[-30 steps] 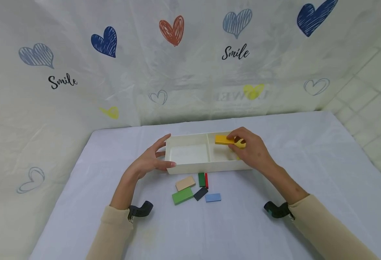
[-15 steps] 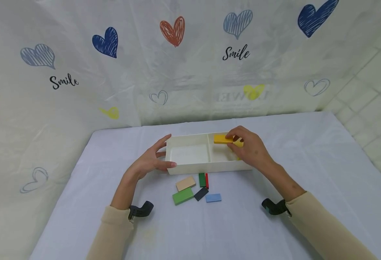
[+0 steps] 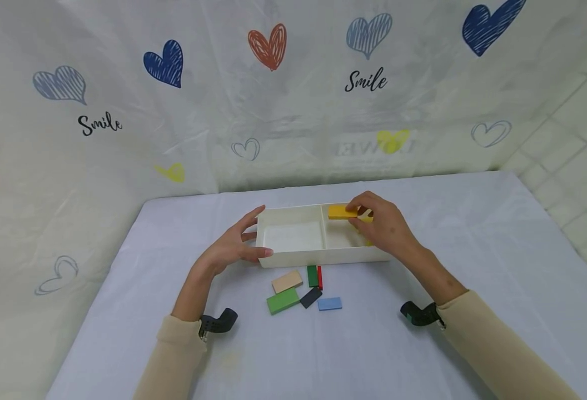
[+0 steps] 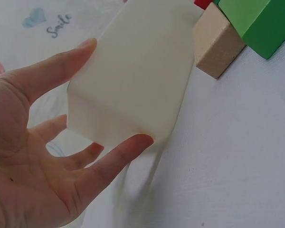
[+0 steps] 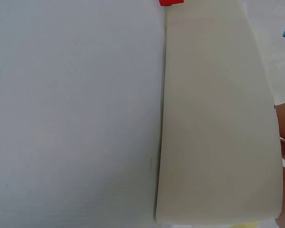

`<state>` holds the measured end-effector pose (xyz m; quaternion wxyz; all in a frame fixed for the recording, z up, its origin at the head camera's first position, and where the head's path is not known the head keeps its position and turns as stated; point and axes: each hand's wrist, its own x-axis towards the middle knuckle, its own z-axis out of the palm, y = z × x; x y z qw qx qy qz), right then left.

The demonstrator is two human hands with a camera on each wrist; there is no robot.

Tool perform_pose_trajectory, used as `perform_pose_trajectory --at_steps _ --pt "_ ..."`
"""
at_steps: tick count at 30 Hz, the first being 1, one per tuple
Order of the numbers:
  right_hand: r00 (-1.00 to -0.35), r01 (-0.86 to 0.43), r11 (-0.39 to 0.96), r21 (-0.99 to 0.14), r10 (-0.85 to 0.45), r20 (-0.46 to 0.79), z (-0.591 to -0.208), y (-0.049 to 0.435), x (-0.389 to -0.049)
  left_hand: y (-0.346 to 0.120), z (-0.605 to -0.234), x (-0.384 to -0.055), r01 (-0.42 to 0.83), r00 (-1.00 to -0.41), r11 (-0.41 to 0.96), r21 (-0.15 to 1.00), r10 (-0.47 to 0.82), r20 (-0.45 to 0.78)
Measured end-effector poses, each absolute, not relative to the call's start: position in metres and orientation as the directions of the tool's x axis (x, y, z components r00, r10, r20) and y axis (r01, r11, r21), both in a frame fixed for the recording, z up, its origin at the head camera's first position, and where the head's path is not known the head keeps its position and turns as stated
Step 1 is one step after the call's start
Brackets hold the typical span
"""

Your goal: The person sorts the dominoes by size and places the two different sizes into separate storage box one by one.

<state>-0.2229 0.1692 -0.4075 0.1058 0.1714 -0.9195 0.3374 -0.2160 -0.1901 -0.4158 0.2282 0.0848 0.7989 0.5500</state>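
A white two-compartment box [image 3: 318, 257] lies lengthwise on the table. My left hand [image 3: 225, 247] grips its left end, fingers spread, with the thumb on the front side; the left wrist view shows fingertips against the box's outer walls [image 4: 133, 71]. Over the right compartment, my right hand [image 3: 388, 225] pinches a yellow rectangular block [image 3: 340, 212] between thumb and fingers. More yellow [image 3: 368, 220] shows in that compartment behind the hand, partly hidden. The left compartment [image 3: 293, 236] holds nothing. In the right wrist view, the box wall [image 5: 218, 118] covers most of the right hand.
In front of the box lie a tan block [image 3: 287, 281], a light green block [image 3: 283, 301], a dark green block [image 3: 312, 276], a red block [image 3: 319, 277], a black block [image 3: 311, 298] and a blue block [image 3: 330, 304]. A heart-printed curtain [image 3: 298, 100] hangs behind the white-covered table.
My right hand has shifted slightly left and away from me, with the yellow block still pinched. The left hand, the box and the loose blocks have stayed in place.
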Motion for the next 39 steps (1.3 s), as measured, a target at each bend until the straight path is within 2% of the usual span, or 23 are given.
perform_pose_trajectory --at_steps 31,39 --pt "-0.935 -0.352 0.68 -0.644 -0.222 0.276 -0.405 0.167 -0.212 -0.189 -0.417 -0.216 -0.113 -0.884 0.379 0.918 0.383 -0.267" --pt "-0.92 -0.389 0.666 -0.637 -0.241 0.309 -0.404 0.165 -0.205 -0.189 -0.417 -0.215 -0.115 -0.883 0.372 0.921 0.386 -0.266"
